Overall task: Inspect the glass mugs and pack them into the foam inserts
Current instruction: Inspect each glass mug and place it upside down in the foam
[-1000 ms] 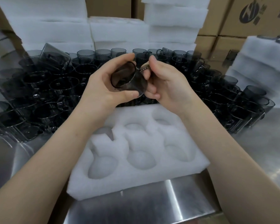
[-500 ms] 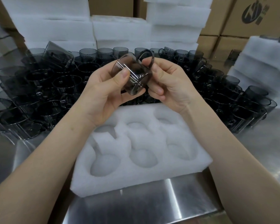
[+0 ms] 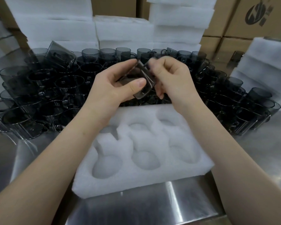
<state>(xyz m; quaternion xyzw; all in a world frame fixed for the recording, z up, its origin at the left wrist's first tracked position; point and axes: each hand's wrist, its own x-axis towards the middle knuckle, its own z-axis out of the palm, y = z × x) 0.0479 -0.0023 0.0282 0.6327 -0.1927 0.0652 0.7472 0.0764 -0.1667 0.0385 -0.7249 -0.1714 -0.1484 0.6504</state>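
Note:
A smoky grey glass mug (image 3: 140, 82) is held tilted on its side above the far edge of a white foam insert (image 3: 143, 179). My left hand (image 3: 110, 88) wraps its body, thumb across the front. My right hand (image 3: 170, 80) pinches it from the right at the handle side; the handle is blurred and mostly hidden by the fingers. The insert lies on the steel table and has several round pockets, all bare.
Many grey glass mugs (image 3: 44, 96) stand crowded across the table behind the insert, left to right. Stacks of white foam (image 3: 123, 31) and cardboard boxes (image 3: 258, 17) rise behind them. More foam (image 3: 266, 62) sits at the right. Bare steel table (image 3: 152, 208) lies in front.
The mug has been turned in both hands and brought lower. Its handle, seen at the top half a second ago, is now covered by my right fingers.

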